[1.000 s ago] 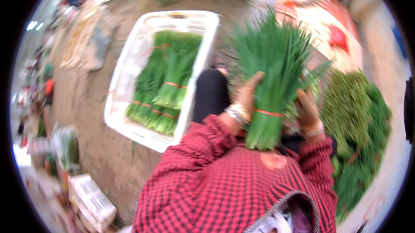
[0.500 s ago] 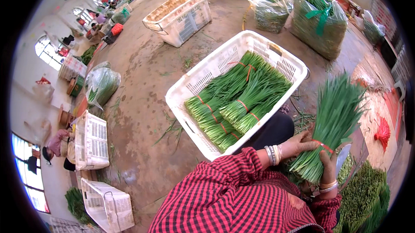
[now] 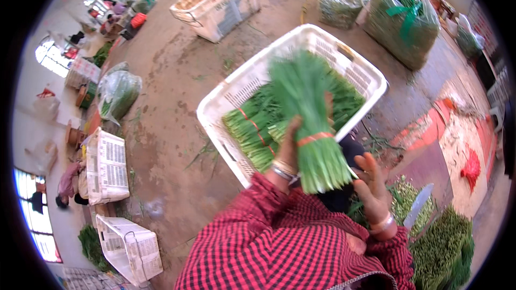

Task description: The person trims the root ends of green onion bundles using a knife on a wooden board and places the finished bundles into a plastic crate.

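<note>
Head view looks down on a person in a red checked shirt (image 3: 279,241) seated on a bare concrete floor (image 3: 172,91). Left hand (image 3: 287,147) has its grip closed around a bundle of green chives (image 3: 309,112), taken just beside the orange band that ties the stalks; the cut ends fan out toward the person and the leafy tips point away, over a white plastic crate (image 3: 333,40). Held by the bound part, the bundle stays together as one piece and hangs above the crate's near half, apparently clear of the bundles below. Right hand (image 3: 371,182) is open, fingers spread, just beside the cut ends and not touching them as far as the picture shows; its grip holds nothing. Inside the crate, more tied bundles (image 3: 252,129) lie side by side in a row, bands lined up, which packs them flat and keeps the tips from being crushed. A knife blade (image 3: 418,206) shows near the right wrist, over a heap of loose greens (image 3: 446,241), within easy reach of that hand. Further off stand empty white crates (image 3: 107,163) to the left, another crate (image 3: 220,2) beyond, and clear bags stuffed with greens (image 3: 403,21) behind.
</note>
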### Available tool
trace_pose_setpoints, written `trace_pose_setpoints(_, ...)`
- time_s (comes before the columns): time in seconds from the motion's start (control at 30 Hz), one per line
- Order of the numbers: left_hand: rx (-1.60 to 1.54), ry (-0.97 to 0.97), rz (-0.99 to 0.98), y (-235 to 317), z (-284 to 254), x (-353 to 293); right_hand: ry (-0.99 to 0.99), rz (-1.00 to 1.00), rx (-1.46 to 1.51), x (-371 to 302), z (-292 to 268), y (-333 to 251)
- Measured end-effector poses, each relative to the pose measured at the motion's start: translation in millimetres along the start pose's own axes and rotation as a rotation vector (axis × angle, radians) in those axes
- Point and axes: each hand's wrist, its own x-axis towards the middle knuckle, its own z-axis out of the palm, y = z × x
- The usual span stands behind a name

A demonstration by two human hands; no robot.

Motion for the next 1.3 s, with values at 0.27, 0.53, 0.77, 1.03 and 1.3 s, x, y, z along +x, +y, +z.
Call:
trace_pose_setpoints(0.27, 0.348, 0.479, 0.476, 123, -82, -10, -0.284, 0.509, 0.023, 0, 3, 68)
trace_pose_setpoints(0.53, 0.965, 0.52, 0.278, 227, -60, 61, -0.268, 0.729, 0.049, 24, 1, 54)
trace_pose_setpoints(0.77, 1.633, 0.296, 0.077, 187, -137, 166, -0.407, 0.713, -0.149, 42, -6, 46)
trace_pose_setpoints(1.03, 1.923, 0.458, -0.392, 105, -235, 180, -0.448, 0.765, -0.042, 43, -17, 61)
trace_pose_setpoints(1.3, 2.103, 0.565, -0.268, 78, -213, 171, -0.509, 0.341, -0.048, 41, -18, 77)
